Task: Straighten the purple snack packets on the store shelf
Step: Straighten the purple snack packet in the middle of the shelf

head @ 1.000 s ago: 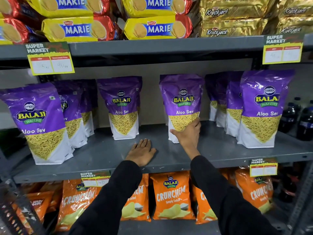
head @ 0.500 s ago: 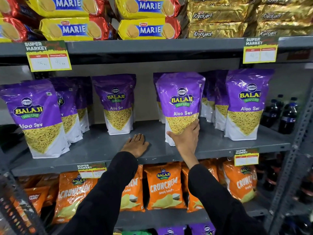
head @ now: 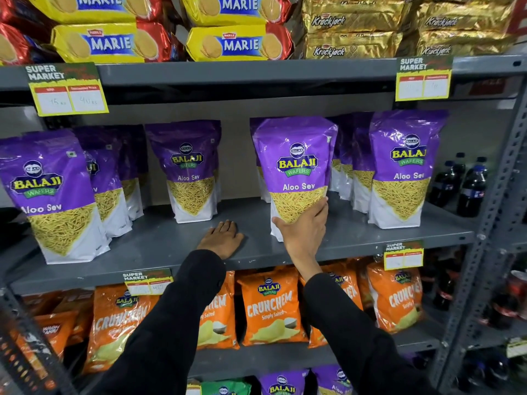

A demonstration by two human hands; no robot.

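Resting flat on the grey shelf near its front edge, the left hand lies spread; just right, the right hand grips the upright purple packet by its lower part, mid-shelf.

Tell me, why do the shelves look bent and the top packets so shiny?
Head view: the wide-angle lens bows the grey metal shelf and tilts the right upright; glare streaks the gold foil biscuit packs; edges blur; the purple snack packet in the right hand stays sharp.
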